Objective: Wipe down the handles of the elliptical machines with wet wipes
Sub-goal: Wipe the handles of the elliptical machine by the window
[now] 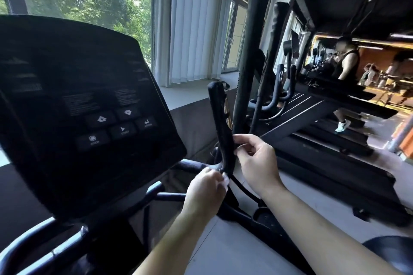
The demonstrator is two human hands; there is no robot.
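Both bare forearms enter from the lower edge and converge on the upright black foam-covered handle (220, 123) of the elliptical machine, which stands just right of the dark angled console panel (82, 105) with its white-marked buttons. Left hand (206, 190): fingers curled at the base of the handle, where the black padding meets the curved metal tube; a small pale patch at the fingertips may be a white wet wipe (225, 179), though blur prevents a firm identification. This grip is judged closed on the handle base, probably with the wipe pressed between fingers and tube. Right hand (254, 158): thumb and forefinger pinch the right edge of the handle partway up, the remaining fingers loosely bent; whether any cloth lies under them cannot be told.

Step in hand, by inference: wiping the lower portion of this handle, one hand steadying while the other rubs. The upper length, including the rounded top and the gold-coloured sensor plates (227, 116) on its right face, appears still to be covered. The next move would call for sliding the wipe upward along the foam with full wrap-around contact, keeping firm pressure over the metal plates, then passing to the machine's other handle, not visible here.

Background: white vertical window blinds (192, 29), green trees outside, a row of black treadmills (324, 123) at right, with a person running on one.
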